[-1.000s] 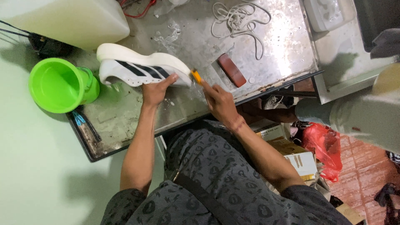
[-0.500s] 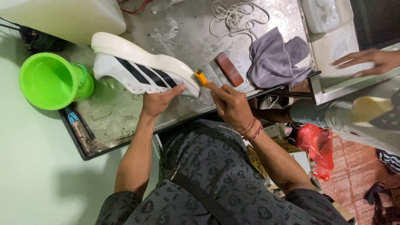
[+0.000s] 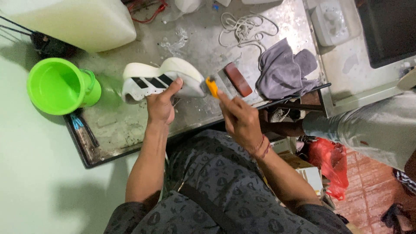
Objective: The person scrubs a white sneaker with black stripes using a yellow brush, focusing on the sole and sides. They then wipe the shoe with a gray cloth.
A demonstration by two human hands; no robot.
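Note:
A white sneaker with black stripes is lifted off the wet metal table, sole turned up. My left hand grips it from below, thumb against its striped side. My right hand holds a small yellow-handled tool whose tip touches the shoe's toe end.
A bright green bucket stands at the table's left edge. A large white container sits at the back left. White laces, a grey cloth and a reddish-brown block lie on the table. Another person's leg is at right.
I have raised the sneaker off the table and turned it, bunching it closer to me. A grey cloth now lies on the table, and the other person's hand has left the view.

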